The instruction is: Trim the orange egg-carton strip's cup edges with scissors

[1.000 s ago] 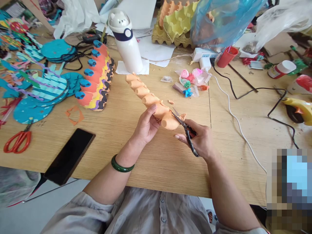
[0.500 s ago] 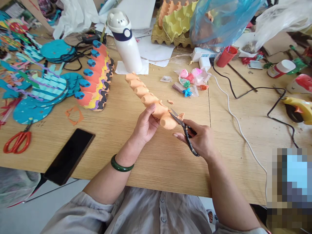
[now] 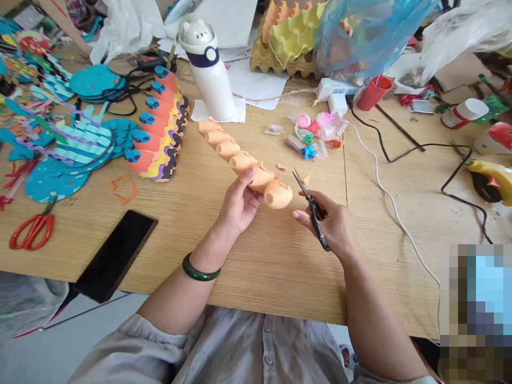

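Note:
My left hand (image 3: 242, 201) grips a strip of orange egg carton (image 3: 245, 162) near its close end, thumb on top and fingers beneath. The strip has a row of several bumps and slants away to the far left. My right hand (image 3: 330, 221) holds black-handled scissors (image 3: 314, 210) by the handles, their blades pointing up and away. The blades stand apart from the strip, a little to its right. Beside the blade tips is a small orange offcut (image 3: 306, 180). Another orange scrap (image 3: 281, 167) lies on the table beyond the strip.
A painted egg-carton piece (image 3: 162, 130), a white bottle (image 3: 212, 80) and blue paper crafts (image 3: 86, 138) stand at the left and back. Red-handled scissors (image 3: 32, 230) and a phone (image 3: 117, 256) lie at left. Small clay packets (image 3: 312, 130), cables (image 3: 384, 186) and a yellow glue gun (image 3: 492, 178) are at right.
The scissors have come away from the strip's near end and moved right. A cut-off orange bit is now separate from the strip. My left hand keeps its hold.

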Demonstrator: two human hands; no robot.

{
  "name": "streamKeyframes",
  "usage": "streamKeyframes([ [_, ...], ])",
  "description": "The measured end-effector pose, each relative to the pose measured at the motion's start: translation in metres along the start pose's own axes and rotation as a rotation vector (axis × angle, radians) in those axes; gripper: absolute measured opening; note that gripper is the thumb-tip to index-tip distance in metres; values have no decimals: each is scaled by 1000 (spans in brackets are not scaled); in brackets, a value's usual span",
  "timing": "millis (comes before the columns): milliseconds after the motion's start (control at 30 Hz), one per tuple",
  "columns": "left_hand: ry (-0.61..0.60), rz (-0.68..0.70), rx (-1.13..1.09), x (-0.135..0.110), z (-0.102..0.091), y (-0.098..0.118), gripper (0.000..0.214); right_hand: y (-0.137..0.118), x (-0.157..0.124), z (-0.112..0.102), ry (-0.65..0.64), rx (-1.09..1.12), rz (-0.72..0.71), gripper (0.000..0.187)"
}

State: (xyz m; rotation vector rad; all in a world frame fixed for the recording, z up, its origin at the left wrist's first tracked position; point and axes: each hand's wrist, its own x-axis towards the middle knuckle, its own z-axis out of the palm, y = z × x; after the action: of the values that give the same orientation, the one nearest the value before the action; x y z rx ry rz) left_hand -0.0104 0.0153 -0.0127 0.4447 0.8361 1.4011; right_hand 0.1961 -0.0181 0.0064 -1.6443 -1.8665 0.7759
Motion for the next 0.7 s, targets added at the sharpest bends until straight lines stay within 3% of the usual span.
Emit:
streamKeyframes([
  [233,2,44,-4,-2,2,1,30,-3,0,-3,-12,-78,-84,71],
  [700,-64,95,48,-5,5,4,32,0,0,-2,118,-294,-366,60],
])
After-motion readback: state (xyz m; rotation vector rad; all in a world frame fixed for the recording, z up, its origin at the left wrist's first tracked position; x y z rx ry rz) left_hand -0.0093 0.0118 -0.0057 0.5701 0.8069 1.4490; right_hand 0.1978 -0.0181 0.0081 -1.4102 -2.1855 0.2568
